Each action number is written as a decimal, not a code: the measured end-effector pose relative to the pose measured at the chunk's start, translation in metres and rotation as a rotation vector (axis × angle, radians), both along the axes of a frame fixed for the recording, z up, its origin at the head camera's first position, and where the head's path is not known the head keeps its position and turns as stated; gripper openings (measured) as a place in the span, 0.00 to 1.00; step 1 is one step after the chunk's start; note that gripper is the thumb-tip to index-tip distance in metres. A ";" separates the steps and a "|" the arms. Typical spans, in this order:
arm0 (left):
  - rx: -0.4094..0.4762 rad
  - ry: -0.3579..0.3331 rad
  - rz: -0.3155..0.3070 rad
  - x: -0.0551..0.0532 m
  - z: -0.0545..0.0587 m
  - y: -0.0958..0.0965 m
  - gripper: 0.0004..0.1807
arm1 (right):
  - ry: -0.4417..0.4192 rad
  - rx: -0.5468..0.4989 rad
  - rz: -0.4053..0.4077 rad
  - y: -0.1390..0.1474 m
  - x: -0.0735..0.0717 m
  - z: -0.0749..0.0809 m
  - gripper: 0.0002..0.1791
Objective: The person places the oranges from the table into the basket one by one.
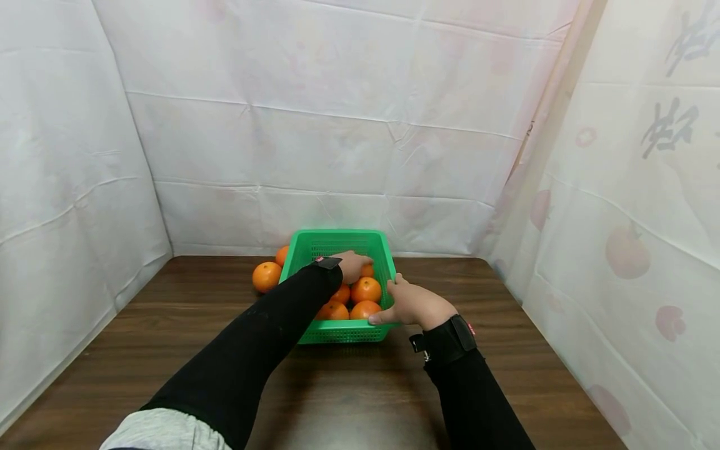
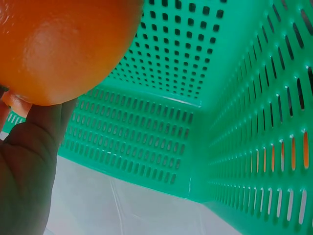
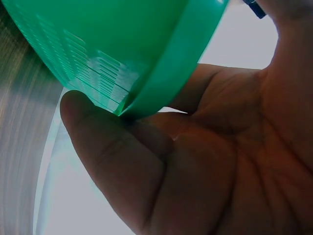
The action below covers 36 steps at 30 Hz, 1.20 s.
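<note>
Oranges (image 1: 365,290) bunch in the near part of your green basket (image 1: 345,332) on the tabletop (image 1: 349,387). Your right grip (image 1: 419,304), half-closed, holds its near right corner, probably for steadiness. Deeper in, your left grip (image 1: 351,266) touches another orange (image 2: 63,54); hidden fingers leave its closure uncertain. Two outside oranges (image 1: 267,277) lie left.

room bskt (image 1: 340,334) far-L, oranges (image 1: 365,290) blk near end

The basket (image 1: 343,334) is green, the fruit (image 1: 267,277) orange, the wood-grained table (image 1: 349,394) brown.
</note>
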<state>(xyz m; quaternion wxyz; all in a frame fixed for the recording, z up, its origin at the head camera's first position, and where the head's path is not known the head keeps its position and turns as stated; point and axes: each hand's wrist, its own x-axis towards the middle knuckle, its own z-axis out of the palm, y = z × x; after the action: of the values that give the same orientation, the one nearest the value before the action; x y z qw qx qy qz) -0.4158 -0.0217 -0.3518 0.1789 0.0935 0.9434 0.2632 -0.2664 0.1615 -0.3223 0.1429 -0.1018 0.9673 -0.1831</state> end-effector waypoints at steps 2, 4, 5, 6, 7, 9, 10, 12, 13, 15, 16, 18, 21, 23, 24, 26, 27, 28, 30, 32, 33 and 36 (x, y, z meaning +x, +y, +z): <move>0.047 -0.037 0.041 0.014 0.010 -0.003 0.33 | 0.000 -0.004 -0.003 0.000 0.000 0.000 0.60; 0.111 -0.083 0.103 0.026 0.017 -0.004 0.35 | -0.001 -0.007 -0.007 0.000 0.000 0.001 0.60; 0.119 -0.095 0.113 0.031 0.020 -0.005 0.35 | -0.002 -0.006 -0.009 0.000 0.000 0.001 0.60; 0.126 -0.103 0.126 0.032 0.020 -0.004 0.36 | -0.001 -0.005 -0.011 0.000 0.000 0.001 0.60; 0.128 -0.105 0.128 0.034 0.021 -0.004 0.36 | -0.001 -0.002 -0.014 0.000 0.000 0.000 0.60; 0.146 -0.119 0.135 0.038 0.022 -0.004 0.37 | 0.000 0.006 -0.016 0.001 0.000 -0.001 0.60; 0.133 -0.117 0.123 0.041 0.023 -0.004 0.38 | 0.001 0.006 -0.018 0.001 0.000 -0.002 0.60; 0.143 -0.122 0.120 0.042 0.023 -0.004 0.39 | 0.003 0.007 -0.018 0.001 0.000 -0.003 0.60; 0.142 -0.128 0.121 0.042 0.024 -0.005 0.38 | 0.003 0.006 -0.018 0.001 0.000 -0.003 0.60; 0.152 -0.141 0.125 0.041 0.025 -0.005 0.37 | 0.005 0.007 -0.015 0.001 0.000 -0.003 0.60; 0.137 -0.136 0.120 0.039 0.024 -0.005 0.37 | 0.007 0.009 -0.015 0.002 -0.001 -0.003 0.60; 0.141 -0.135 0.118 0.037 0.022 -0.005 0.36 | 0.011 0.014 -0.016 0.003 -0.001 -0.002 0.60; 0.127 -0.128 0.106 0.033 0.021 -0.005 0.37 | 0.013 0.015 -0.021 0.003 0.000 -0.001 0.61; 0.124 -0.126 0.101 0.032 0.020 -0.006 0.38 | 0.013 0.011 -0.022 0.003 0.000 -0.001 0.61; 0.114 -0.124 0.101 0.032 0.020 -0.006 0.39 | 0.013 0.008 -0.022 0.003 0.000 -0.001 0.61; 0.116 -0.129 0.099 0.032 0.020 -0.007 0.39 | 0.013 0.005 -0.020 0.002 0.000 -0.001 0.61; 0.113 -0.133 0.103 0.032 0.020 -0.008 0.39 | 0.012 0.004 -0.018 0.002 0.000 -0.001 0.61; 0.110 -0.133 0.100 0.033 0.021 -0.009 0.40 | 0.012 0.004 -0.016 0.002 -0.001 -0.001 0.61; 0.111 -0.134 0.100 0.033 0.022 -0.010 0.40 | 0.013 0.010 -0.012 0.001 -0.001 -0.001 0.61; 0.111 -0.136 0.102 0.032 0.022 -0.012 0.41 | 0.015 0.015 -0.009 0.000 -0.002 -0.001 0.61; 0.103 -0.131 0.099 0.032 0.022 -0.012 0.41 | 0.015 0.016 -0.006 -0.001 -0.002 -0.001 0.61; 0.064 -0.105 0.088 0.026 0.019 -0.013 0.40 | 0.016 0.013 0.002 -0.003 -0.003 -0.001 0.61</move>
<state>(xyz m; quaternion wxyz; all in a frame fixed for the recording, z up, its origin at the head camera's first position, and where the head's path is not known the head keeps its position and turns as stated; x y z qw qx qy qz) -0.3897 -0.0345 -0.3324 0.2133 0.0437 0.9269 0.3056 -0.2696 0.1590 -0.3238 0.1361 -0.1033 0.9695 -0.1759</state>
